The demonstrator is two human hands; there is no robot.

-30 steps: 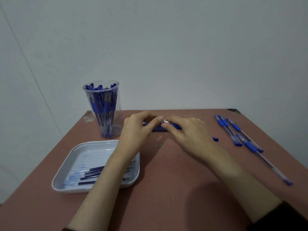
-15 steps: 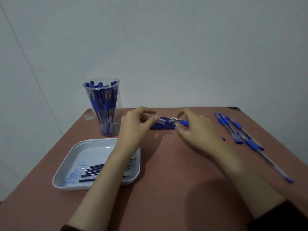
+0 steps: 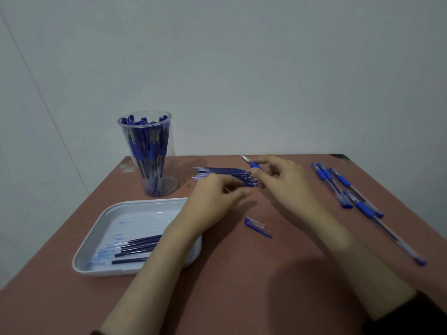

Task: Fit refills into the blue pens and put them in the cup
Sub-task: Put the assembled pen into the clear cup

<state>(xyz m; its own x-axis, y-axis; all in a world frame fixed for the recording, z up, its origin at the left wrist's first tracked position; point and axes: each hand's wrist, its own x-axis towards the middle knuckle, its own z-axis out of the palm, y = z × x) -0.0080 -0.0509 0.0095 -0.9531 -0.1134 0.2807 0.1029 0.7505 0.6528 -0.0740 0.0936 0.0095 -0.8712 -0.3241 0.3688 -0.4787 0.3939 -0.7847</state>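
My right hand [image 3: 285, 182] holds a blue pen [image 3: 254, 164] between thumb and fingers, its metal tip pointing up and to the left, uncapped. The pen's blue cap [image 3: 257, 226] lies on the table in front of my hands. My left hand [image 3: 212, 197] reaches over the near edge of a pile of dark blue refills [image 3: 222, 172], fingers bent and blurred, with nothing visibly gripped. At the back left stands a clear cup [image 3: 148, 155], filled with several blue pens.
A white tray [image 3: 116, 221] at the near left holds several refills, partly under my left forearm. Several more blue pens [image 3: 338, 184] lie in a loose row on the right side of the brown table [image 3: 242, 274]. A wall rises right behind the table.
The cap came off the pen and left my left hand; it now lies on the table. My left hand dropped to the refill pile. My right hand moved right with the pen.
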